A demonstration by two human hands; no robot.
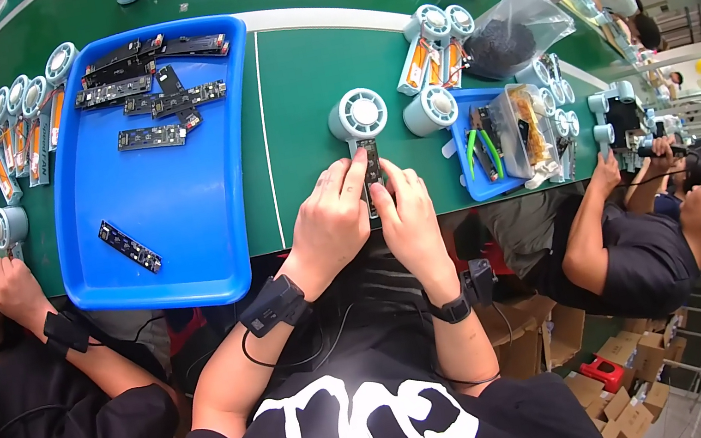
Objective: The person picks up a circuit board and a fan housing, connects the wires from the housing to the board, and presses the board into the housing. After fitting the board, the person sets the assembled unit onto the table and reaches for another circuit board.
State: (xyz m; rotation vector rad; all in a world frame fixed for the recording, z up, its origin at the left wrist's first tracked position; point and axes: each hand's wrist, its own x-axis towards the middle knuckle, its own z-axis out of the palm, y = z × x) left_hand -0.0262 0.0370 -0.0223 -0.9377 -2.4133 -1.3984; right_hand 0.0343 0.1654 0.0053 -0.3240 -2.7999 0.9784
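Observation:
A light blue handheld fan (359, 112) lies on the green table in front of me, its round head pointing away. A dark circuit board (371, 159) shows along its handle. My left hand (333, 213) grips the handle from the left, fingertips near the fan's neck. From the other side my right hand (408, 209) closes on the handle, its thumb pressed on the board. My fingers cover the handle's lower part. Left of my hands, a blue tray (152, 184) holds a lone circuit board (129, 246) near its front and several more boards (159, 89) toward the back.
To the right, a small blue tray (480, 185) holds green-handled pliers (482, 153) beside a clear plastic box (525, 136). Fans with orange batteries (426, 60) stand behind it, near a plastic bag (515, 35). Co-workers sit close on the left (78, 427) and right (632, 249).

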